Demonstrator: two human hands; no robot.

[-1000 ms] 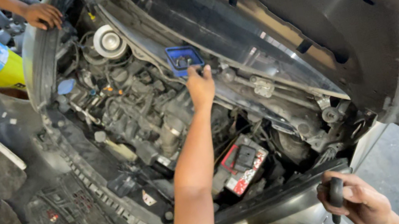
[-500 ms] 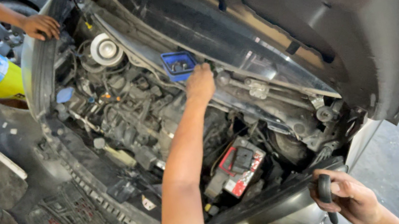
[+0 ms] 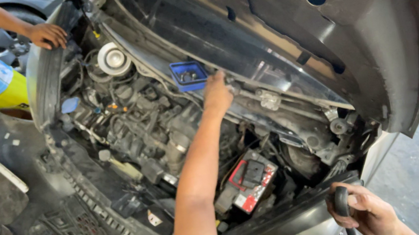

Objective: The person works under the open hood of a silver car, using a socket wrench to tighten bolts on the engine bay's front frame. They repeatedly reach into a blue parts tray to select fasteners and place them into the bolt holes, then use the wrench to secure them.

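Reaching deep toward the firewall edge, left hand (image 3: 217, 93) rests spread just beside the blue tray (image 3: 189, 75), hood (image 3: 353, 23) crowding overhead, while right hand (image 3: 367, 213) stays outside, clamped on a dark tool handle (image 3: 343, 208).

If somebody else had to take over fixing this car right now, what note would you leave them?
Left hand: reaching deep into the engine bay, fingers at the rear edge beside the small blue tray; whether it grips anything cannot be told.
Right hand: closed around a dark tool handle at the front of the car.
Hood is up. Battery sits in place beside the left forearm.
Another person's hand rests on the fender.
What is done or left is unclear.
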